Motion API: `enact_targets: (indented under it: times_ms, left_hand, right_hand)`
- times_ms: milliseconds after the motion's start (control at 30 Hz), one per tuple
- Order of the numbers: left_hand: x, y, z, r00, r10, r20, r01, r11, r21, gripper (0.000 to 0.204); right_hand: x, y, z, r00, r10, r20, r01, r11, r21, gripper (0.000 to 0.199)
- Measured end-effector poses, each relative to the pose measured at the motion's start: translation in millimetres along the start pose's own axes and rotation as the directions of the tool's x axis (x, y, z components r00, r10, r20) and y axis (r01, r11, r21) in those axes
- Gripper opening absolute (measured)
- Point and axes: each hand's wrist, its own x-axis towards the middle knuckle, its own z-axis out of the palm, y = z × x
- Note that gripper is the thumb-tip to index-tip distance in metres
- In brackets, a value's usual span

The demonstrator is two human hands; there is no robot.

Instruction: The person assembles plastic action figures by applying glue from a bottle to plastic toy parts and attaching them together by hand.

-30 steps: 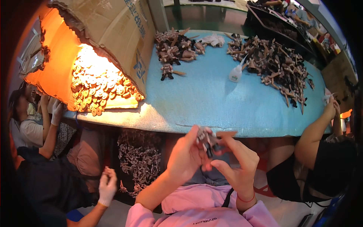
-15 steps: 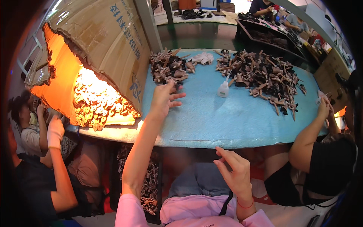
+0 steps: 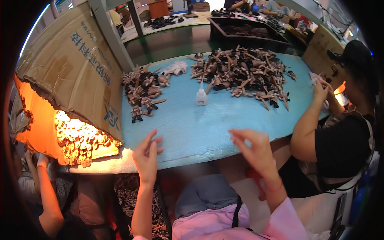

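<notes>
Over the front edge of the blue table [image 3: 180, 136], my left hand [image 3: 146, 160] is held up with its fingers apart and nothing visible in it. It is nearest to the smaller heap of little pinkish and black figures [image 3: 144, 90], whose closest pieces lie just beyond my fingertips. Across from it, my right hand [image 3: 256, 150] hovers near the same edge, slightly blurred, its fingers stretched toward the left; I see nothing in it. A white squeeze bottle [image 3: 201, 97] with a thin nozzle stands upright farther in.
A larger heap of figures [image 3: 244, 74] covers the back right. A crumpled white cloth [image 3: 175, 68] lies between the heaps. At left, a torn carton [image 3: 80, 64] holds lit round pieces [image 3: 80, 140]. A co-worker [image 3: 340, 140] sits at right; a dark bin [image 3: 248, 30] stands behind.
My left hand has drawn back from the smaller heap, uncovering figures at its near end. My right hand has risen to the table's front edge. The view has shifted too.
</notes>
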Motion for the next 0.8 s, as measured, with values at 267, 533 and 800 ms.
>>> enact_targets:
  times_ms: [267,533,800]
  left_hand:
    - [-64,14,19,0.908,0.419,0.003,-0.411,0.887,0.21,0.028]
    - [-76,18,16,0.912,0.403,0.07,-0.409,0.905,0.113,0.027]
    - [-82,40,59,0.946,-0.147,0.288,0.296,0.749,-0.593,0.033]
  right_hand:
    - [111,80,24,0.956,-0.292,0.039,0.263,0.784,-0.562,0.029]
    - [110,110,23,0.976,-0.216,0.025,0.198,0.837,-0.51,0.022]
    - [14,28,8,0.804,0.512,0.301,-0.495,0.296,0.817,0.022]
